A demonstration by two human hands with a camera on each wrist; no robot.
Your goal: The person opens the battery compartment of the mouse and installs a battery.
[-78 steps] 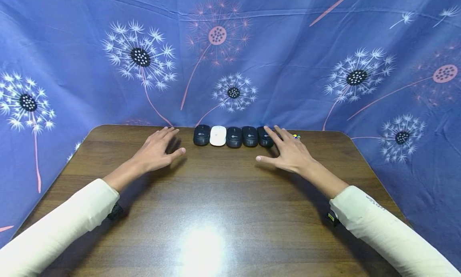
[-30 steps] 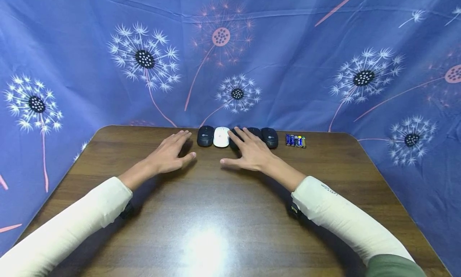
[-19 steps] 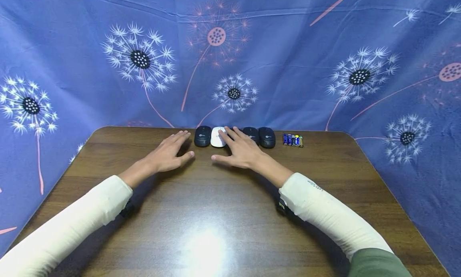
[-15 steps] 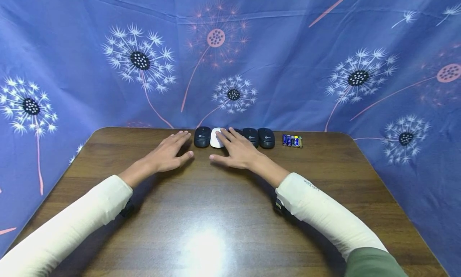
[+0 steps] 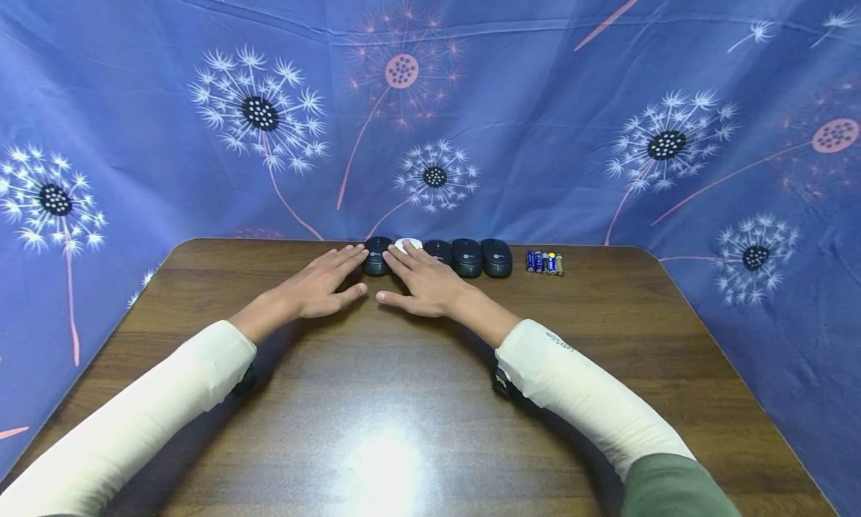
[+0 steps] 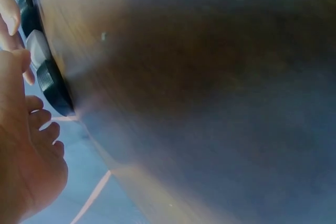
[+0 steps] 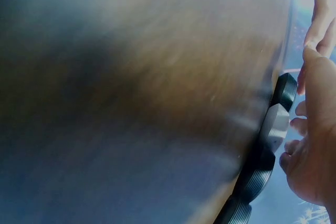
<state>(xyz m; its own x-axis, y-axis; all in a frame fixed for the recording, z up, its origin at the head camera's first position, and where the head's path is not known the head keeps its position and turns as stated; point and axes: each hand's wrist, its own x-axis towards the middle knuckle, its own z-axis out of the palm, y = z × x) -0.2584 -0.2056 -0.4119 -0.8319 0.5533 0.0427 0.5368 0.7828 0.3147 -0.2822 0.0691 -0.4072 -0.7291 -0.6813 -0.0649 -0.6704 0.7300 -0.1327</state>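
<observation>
A row of computer mice stands along the far edge of the table. The leftmost is a black mouse (image 5: 378,252); beside it is a white mouse (image 5: 408,243), followed by black ones. My left hand (image 5: 323,284), fingers straight and spread, has its fingertips right at the black mouse's left side. With fingers also extended, my right hand (image 5: 425,282) overlaps the white mouse and hides its near part. Neither hand grips anything, and the two thumbs point toward each other. In the right wrist view the fingers (image 7: 300,124) hover beside the white mouse (image 7: 275,124).
To the right of the mice lies a small row of batteries (image 5: 545,263), mostly blue. The brown wooden table (image 5: 417,367) meets a blue dandelion-patterned cloth (image 5: 525,128) behind it. A bright light reflection shows near the front.
My right hand has swept left from the rightmost mouse to the white one, uncovering the batteries and the black mice. My left hand has shifted right, closer to the leftmost mouse.
</observation>
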